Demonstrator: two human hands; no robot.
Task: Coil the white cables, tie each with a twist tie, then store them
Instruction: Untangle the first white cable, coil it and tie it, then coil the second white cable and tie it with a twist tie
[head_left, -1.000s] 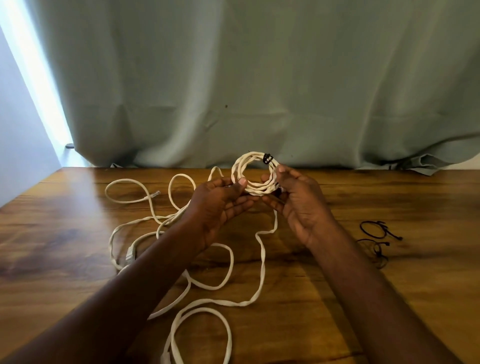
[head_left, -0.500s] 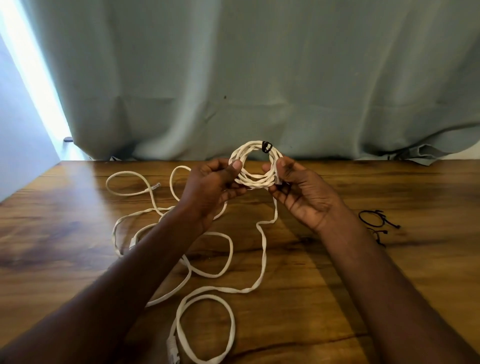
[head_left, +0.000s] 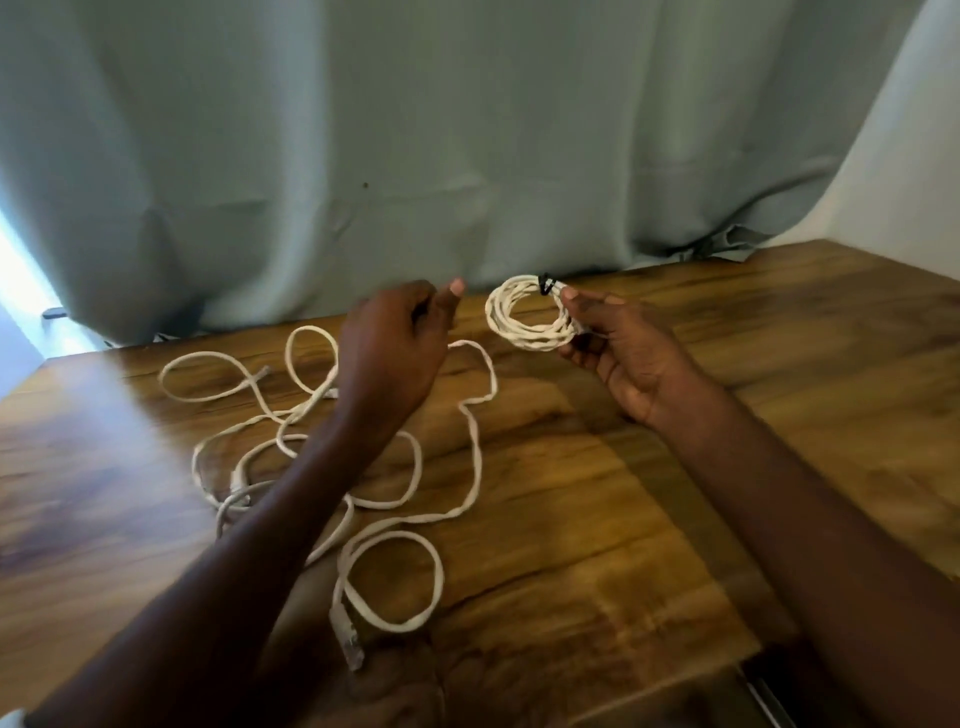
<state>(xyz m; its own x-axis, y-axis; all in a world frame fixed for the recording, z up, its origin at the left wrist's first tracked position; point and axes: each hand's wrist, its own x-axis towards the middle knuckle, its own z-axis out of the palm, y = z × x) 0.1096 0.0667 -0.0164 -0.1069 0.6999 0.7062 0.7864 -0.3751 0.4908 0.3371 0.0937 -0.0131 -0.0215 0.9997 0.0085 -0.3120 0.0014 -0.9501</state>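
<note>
A small coil of white cable (head_left: 501, 317), bound at its top by a black twist tie (head_left: 545, 285), hangs above the wooden table (head_left: 649, 499). My right hand (head_left: 631, 358) pinches the coil's right side between thumb and fingers. My left hand (head_left: 397, 345) is off the coil, a little to its left, with fingers loosely curled and nothing in it. A long flat white cable (head_left: 470, 447) lies uncoiled in loose loops on the table under my left arm, its plug (head_left: 349, 642) near the front edge.
A grey-green curtain (head_left: 415, 156) hangs along the table's far edge. The table's right corner and front edge (head_left: 748, 670) are in view at the lower right, with darker floor beyond.
My left hand has let go of the coil and moved left. My right hand has carried the coil to the right. The view has swung, so the black ties on the right are out of sight.
</note>
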